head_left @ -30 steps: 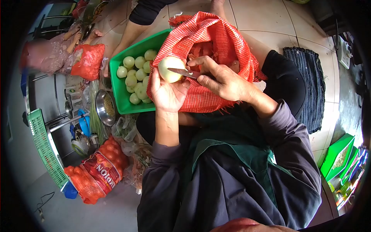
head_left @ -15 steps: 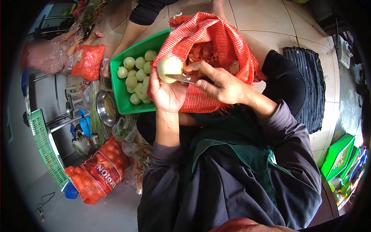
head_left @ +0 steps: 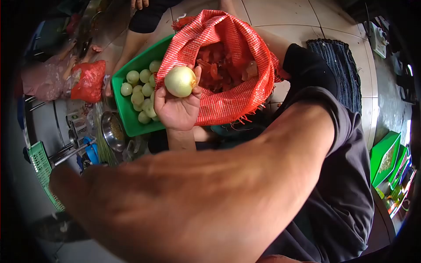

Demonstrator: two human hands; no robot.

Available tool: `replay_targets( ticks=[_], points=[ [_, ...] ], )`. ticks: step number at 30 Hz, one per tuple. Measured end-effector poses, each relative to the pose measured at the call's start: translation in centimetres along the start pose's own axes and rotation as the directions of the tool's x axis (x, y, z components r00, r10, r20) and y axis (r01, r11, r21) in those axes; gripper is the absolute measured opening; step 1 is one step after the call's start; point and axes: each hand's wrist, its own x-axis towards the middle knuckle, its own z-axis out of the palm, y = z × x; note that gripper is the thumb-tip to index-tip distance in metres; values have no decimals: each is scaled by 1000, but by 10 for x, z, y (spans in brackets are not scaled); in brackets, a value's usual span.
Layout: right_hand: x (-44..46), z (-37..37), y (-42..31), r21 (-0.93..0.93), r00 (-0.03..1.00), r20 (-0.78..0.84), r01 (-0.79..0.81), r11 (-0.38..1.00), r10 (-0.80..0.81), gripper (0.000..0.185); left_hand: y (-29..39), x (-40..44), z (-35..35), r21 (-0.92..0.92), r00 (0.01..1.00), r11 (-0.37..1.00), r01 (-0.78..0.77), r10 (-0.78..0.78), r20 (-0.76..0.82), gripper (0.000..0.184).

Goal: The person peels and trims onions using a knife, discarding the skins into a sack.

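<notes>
A peeled pale onion rests in my left hand, with the palm up and fingers curled around it. My left hand is over the near edge of a red mesh sack, whose mouth gapes and shows reddish onion skins inside. Close to the camera, my right hand is large and blurred, its fingers mostly hidden behind its back. From it a dark knife blade sticks out at the lower left. Beside the sack, a green tub contains several peeled onions.
A metal bowl lies left of the tub. Farther left are a red bag and a green basket. Another person's leg extends behind the tub. A dark woven mat and green trays are on the right.
My right hand has swung from the onion up toward the camera and left, taking the knife along. My left hand still holds the onion. The view has shifted slightly.
</notes>
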Motion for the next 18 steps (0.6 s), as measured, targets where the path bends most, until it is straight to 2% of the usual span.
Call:
replay_targets(
  ticks=[7, 13, 16, 18],
  points=[
    [8, 17, 0, 37, 986, 167, 16, 999, -22, 47, -4, -6, 14, -34, 998, 999, -12, 9, -67, 61],
    [13, 20, 4, 98, 982, 190, -2, 995, -17, 44, -4, -4, 6, -12, 997, 997, -72, 72, 15, 57],
    [10, 5, 20, 198, 999, 38, -35, 980, 28, 43, 1, 1, -16, -108, 966, 990, -88, 112, 235, 55],
    [8, -5, 42, 233, 980, -159, -83, 969, 122, 42, 0, -10, 9, -38, 977, 979, -201, 198, -76, 48]
  ],
)
